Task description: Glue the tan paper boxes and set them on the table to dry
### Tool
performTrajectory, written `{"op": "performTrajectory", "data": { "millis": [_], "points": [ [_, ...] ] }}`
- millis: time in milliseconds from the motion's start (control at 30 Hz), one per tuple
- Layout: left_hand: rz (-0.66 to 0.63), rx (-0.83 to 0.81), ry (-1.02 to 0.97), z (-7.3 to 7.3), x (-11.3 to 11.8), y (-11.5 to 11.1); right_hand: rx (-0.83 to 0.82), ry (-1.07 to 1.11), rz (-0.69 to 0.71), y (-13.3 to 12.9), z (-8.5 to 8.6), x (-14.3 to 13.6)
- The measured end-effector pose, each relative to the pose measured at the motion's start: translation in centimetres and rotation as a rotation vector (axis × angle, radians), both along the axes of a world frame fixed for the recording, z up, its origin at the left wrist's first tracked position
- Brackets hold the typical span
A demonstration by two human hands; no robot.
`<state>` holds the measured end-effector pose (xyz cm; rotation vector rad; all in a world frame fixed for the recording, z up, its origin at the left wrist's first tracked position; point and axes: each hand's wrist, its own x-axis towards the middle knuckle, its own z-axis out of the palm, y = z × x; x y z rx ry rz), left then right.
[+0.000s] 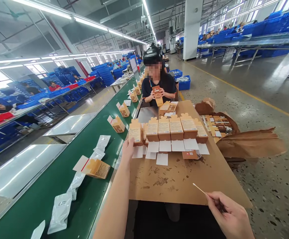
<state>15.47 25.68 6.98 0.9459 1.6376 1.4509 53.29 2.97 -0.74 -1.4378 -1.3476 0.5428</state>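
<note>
My left hand (128,149) reaches forward to the left end of a stacked row of small brown boxes and has its fingers round the side of the end box (135,132). The row's other boxes (164,128) stand with white flaps hanging toward me. Near the front right edge of the brown tabletop (159,189), my right hand (226,212) pinches a thin white cotton swab (198,188) that points up and to the left. A brown box (190,154) lies beneath the flaps.
On the left runs a green conveyor (84,202) with open boxes (101,168) and silvery-white pouches (60,210). Across the table a person (168,83) holds a box. A large brown paper-lined container (249,142) of boxes stands on the floor at right.
</note>
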Motion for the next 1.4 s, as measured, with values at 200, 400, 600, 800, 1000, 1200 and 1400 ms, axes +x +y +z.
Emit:
{"op": "performTrajectory", "data": {
  "millis": [200, 400, 600, 800, 1000, 1200, 1400],
  "points": [
    [-0.021, 0.080, -0.280, -3.2, -0.1, -11.5, -0.017, -0.020, 0.045, -0.5, 0.9, 0.0],
    [-0.155, -0.109, -0.218, -6.9, 2.8, -16.8, 0.104, -0.214, 0.334, 1.4, 0.3, -6.9],
    [-0.190, -0.124, -0.195, -7.8, 2.0, -16.2, 0.085, -0.329, 0.474, 2.8, -1.8, -12.0],
    [-0.167, -0.067, -0.177, -9.3, 2.7, -16.8, -0.029, -0.394, 0.483, 3.1, -2.3, -11.3],
    [-0.160, -0.007, -0.075, -10.2, 4.0, -17.8, -0.011, -0.231, 0.373, 3.7, -1.9, -9.1],
    [-0.133, -0.046, 0.292, -10.1, 4.8, -20.2, -0.038, -0.068, 0.203, 2.2, -0.7, -4.9],
    [-0.128, -0.085, 0.485, -9.4, 6.0, -20.1, -0.076, -0.011, 0.176, 1.8, 0.9, -3.8]
  ]
}}
